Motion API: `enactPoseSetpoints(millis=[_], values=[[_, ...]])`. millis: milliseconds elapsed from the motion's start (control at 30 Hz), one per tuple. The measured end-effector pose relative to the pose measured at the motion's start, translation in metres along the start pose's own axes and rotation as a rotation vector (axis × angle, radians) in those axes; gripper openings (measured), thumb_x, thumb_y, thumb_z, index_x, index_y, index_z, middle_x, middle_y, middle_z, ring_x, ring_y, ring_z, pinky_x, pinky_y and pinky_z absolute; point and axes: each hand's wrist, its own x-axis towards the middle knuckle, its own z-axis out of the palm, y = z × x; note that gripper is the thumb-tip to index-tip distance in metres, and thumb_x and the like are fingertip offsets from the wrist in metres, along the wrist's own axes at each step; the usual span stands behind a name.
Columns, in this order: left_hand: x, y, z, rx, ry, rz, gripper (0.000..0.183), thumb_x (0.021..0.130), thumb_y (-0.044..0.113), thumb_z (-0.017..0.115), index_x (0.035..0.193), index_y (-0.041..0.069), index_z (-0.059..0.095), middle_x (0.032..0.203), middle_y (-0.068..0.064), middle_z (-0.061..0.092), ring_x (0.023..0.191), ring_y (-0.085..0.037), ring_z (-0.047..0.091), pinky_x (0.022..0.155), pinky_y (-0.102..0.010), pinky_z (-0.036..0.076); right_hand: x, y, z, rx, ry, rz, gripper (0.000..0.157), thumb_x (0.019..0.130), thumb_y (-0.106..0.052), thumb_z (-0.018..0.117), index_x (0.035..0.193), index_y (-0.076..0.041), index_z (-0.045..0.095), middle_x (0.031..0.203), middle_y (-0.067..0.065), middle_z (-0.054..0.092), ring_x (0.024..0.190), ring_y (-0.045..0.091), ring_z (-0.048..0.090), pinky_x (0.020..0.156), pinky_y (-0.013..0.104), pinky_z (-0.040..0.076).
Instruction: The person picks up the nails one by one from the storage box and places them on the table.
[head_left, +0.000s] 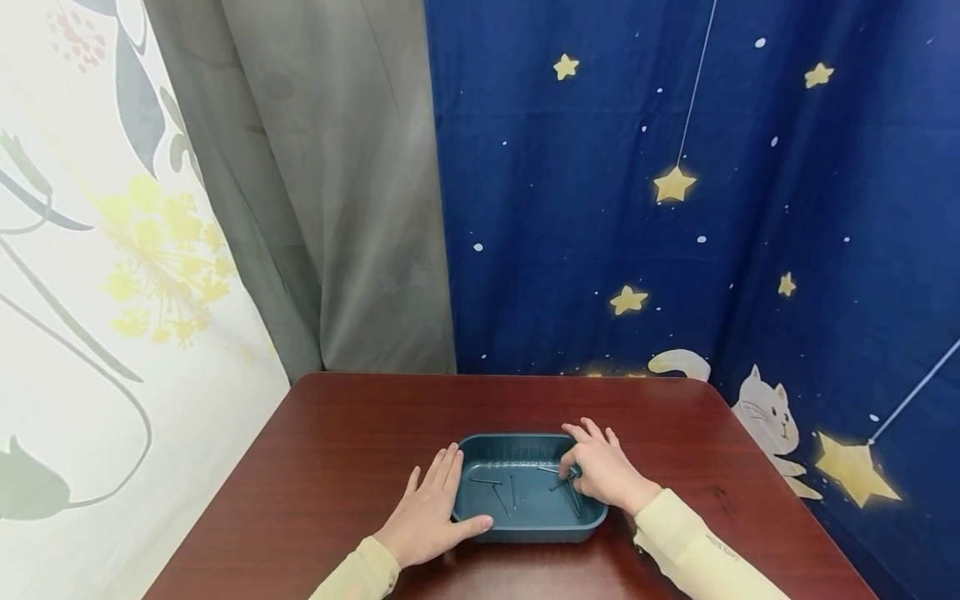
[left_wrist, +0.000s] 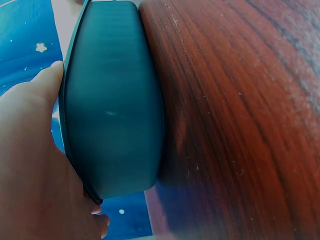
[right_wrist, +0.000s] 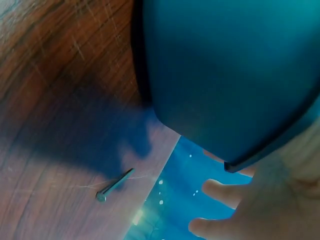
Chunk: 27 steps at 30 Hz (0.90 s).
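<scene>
A blue-green plastic tray (head_left: 525, 533) sits on the table, with several dark nails (head_left: 501, 500) scattered over its floor. My left hand (head_left: 431, 512) lies along the tray's left end, its fingers straight against the rim and the thumb over the near left corner. At the right end, my right hand (head_left: 606, 473) reaches over the rim, thumb and index finger down among a cluster of nails (head_left: 572, 500). Its other fingers spread beyond the rim. I cannot tell whether a nail is pinched there. The right wrist view shows the tray's outer wall (right_wrist: 225, 75) beside that hand.
One loose nail (right_wrist: 115, 186) lies on the tabletop outside the tray in the right wrist view. The reddish-brown wooden table (head_left: 337, 433) extends around the tray. Behind it hang a grey curtain (head_left: 360, 208) and a blue starry curtain (head_left: 570, 208); a white patterned cloth hangs at left.
</scene>
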Motion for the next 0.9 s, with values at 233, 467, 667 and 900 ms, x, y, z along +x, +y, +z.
enactPoseSetpoints(millis=[233, 467, 667, 900], values=[[-0.0006, 0.0006, -0.0012, -0.008, -0.003, -0.004, 0.112, 0.087, 0.081, 0.048, 0.161, 0.003, 0.018, 0.167, -0.012, 0.013, 0.153, -0.032, 0.011, 0.114, -0.068, 0.014, 0.0032, -0.0019, 0.0047, -0.016, 0.009, 0.025, 0.031, 0.072, -0.004, 0.085, 0.069, -0.034, 0.074, 0.149, 0.015, 0.049, 0.142, 0.047, 0.029, 0.104, 0.078, 0.019], [-0.0014, 0.0001, 0.0014, -0.014, 0.003, 0.005, 0.111, 0.087, 0.08, 0.049, 0.161, 0.003, 0.018, 0.167, -0.012, 0.012, 0.153, -0.031, 0.01, 0.113, -0.068, 0.014, 0.0019, -0.0034, 0.0062, -0.003, 0.009, 0.031, 0.029, 0.073, -0.006, 0.086, 0.067, -0.032, 0.073, 0.147, 0.016, 0.05, 0.141, 0.048, 0.031, 0.103, 0.077, 0.022], [-0.0011, 0.0, 0.003, -0.032, -0.003, 0.008, 0.111, 0.087, 0.079, 0.049, 0.161, 0.003, 0.017, 0.168, -0.012, 0.011, 0.153, -0.031, 0.009, 0.114, -0.068, 0.013, 0.0005, -0.0042, 0.0049, -0.022, 0.017, 0.036, 0.035, 0.073, 0.006, 0.077, 0.07, -0.029, 0.077, 0.144, 0.016, 0.053, 0.139, 0.046, 0.035, 0.102, 0.075, 0.026], [-0.0024, 0.0005, 0.0014, -0.031, -0.001, 0.0, 0.111, 0.087, 0.08, 0.049, 0.161, 0.004, 0.016, 0.168, -0.01, 0.01, 0.153, -0.03, 0.009, 0.114, -0.067, 0.013, 0.0043, -0.0078, 0.0063, -0.071, 0.054, 0.016, 0.035, 0.071, 0.005, 0.077, 0.066, -0.03, 0.074, 0.134, 0.013, 0.059, 0.131, 0.043, 0.043, 0.093, 0.069, 0.038]])
